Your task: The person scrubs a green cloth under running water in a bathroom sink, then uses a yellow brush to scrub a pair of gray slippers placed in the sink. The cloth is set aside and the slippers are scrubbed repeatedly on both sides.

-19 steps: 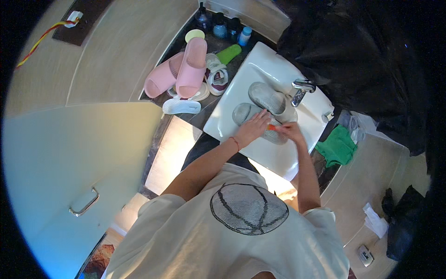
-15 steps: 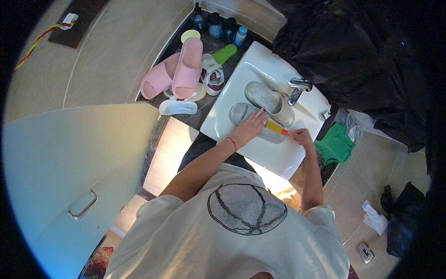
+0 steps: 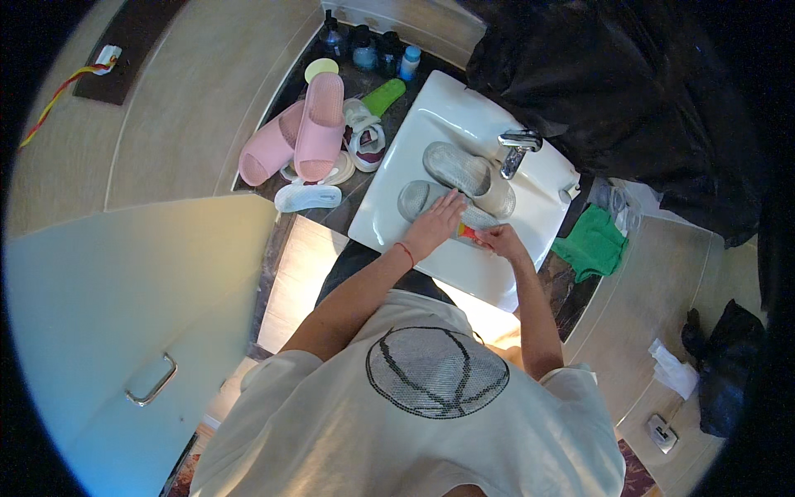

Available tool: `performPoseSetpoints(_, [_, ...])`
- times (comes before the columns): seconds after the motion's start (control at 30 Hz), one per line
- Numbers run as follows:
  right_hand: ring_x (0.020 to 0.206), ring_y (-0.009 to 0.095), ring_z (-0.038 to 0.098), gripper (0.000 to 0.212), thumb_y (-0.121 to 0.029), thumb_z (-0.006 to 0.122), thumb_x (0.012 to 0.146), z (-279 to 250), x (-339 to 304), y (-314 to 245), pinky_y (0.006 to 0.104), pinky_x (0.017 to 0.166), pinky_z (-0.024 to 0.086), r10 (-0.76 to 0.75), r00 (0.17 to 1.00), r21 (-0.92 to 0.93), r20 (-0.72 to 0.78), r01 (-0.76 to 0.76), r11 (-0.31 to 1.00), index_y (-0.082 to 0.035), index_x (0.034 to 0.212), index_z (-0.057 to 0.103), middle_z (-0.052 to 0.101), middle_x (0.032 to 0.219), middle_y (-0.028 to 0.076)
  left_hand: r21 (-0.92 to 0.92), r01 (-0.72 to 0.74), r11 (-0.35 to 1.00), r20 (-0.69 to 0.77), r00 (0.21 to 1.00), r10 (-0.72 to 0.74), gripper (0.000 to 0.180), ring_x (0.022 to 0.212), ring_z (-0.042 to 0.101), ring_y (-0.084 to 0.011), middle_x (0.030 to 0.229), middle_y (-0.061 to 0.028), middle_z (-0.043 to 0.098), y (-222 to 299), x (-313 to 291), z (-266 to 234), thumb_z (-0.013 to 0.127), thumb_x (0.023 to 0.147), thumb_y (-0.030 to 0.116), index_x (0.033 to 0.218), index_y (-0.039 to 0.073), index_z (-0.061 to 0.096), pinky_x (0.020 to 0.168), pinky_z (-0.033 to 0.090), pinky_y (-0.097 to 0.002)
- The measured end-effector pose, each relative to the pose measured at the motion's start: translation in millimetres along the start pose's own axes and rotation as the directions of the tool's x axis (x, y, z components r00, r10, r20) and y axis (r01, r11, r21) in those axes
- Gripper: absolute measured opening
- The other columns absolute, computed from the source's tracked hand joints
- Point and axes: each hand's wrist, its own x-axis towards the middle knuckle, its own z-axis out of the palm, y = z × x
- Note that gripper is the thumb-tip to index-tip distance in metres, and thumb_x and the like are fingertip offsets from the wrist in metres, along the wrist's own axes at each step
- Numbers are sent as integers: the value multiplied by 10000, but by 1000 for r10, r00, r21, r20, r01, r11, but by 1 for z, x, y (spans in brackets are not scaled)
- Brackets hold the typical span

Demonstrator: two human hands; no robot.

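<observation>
Two grey shoes lie in the white sink [image 3: 377, 205]. The far shoe [image 3: 454, 168] rests below the faucet, and the near shoe [image 3: 414, 199] lies beside it, partly covered. My left hand [image 3: 436, 225] lies across the near shoe, its fingers stretched out and pressed on it. In my right hand [image 3: 505, 242] is a slim yellow-and-red handle [image 3: 469, 234], gripped at the near side of that shoe. The working end of this handle is hidden, so its kind cannot be made out.
A chrome faucet [image 3: 519, 149] stands at the sink's back right. Pink slippers [image 3: 321, 124], white shoes [image 3: 364, 141] and several bottles [image 3: 364, 56] crowd the dark counter at left. A green cloth [image 3: 591, 242] lies to the right, below black plastic sheeting [image 3: 613, 108].
My right hand has moved left toward my left hand with the handle, and less of its yellow part shows. The left hand stays on the near shoe; the whole view has shifted slightly.
</observation>
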Motion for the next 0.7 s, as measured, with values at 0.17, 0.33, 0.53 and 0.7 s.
performPoseSetpoints(0.17, [517, 116, 556, 446, -453, 798, 767, -82, 7, 99, 304, 497, 439, 17, 986, -188, -164, -49, 981, -12, 739, 742, 642, 590, 41, -120, 11, 993, 65, 998, -3, 552, 1442, 267, -339, 1512, -155, 358, -4, 6, -7, 587, 883, 127, 1385, -38, 426, 1178, 274, -408])
performPoseSetpoints(0.33, [527, 114, 541, 410, -436, 770, 813, -24, 3, 54, 304, 517, 442, 10, 990, -99, -141, -25, 995, -27, 792, 755, 625, 593, 14, -476, 108, 873, 176, 984, -26, 802, 1409, 331, -343, 1488, -160, 387, -18, 15, -22, 804, 684, 132, 1372, -44, 432, 1167, 302, -407])
performPoseSetpoints(0.53, [536, 105, 548, 275, -299, 782, 835, -40, 4, 49, 290, 509, 438, -73, 974, -200, -215, 29, 979, -27, 810, 751, 640, 623, 16, -267, 154, 951, 119, 985, -127, 707, 1377, 385, -343, 1449, -175, 441, -2, 13, -25, 751, 723, 113, 1348, -44, 458, 1156, 322, -402])
performPoseSetpoints(0.7, [586, 129, 592, 370, -425, 714, 864, 4, 20, 44, 340, 582, 494, -131, 947, -89, -292, 110, 990, -58, 848, 760, 674, 645, 44, -231, 121, 965, 68, 992, -108, 632, 1380, 382, -343, 1437, -196, 446, -2, 10, -6, 718, 739, 105, 1306, -64, 496, 1151, 327, -406])
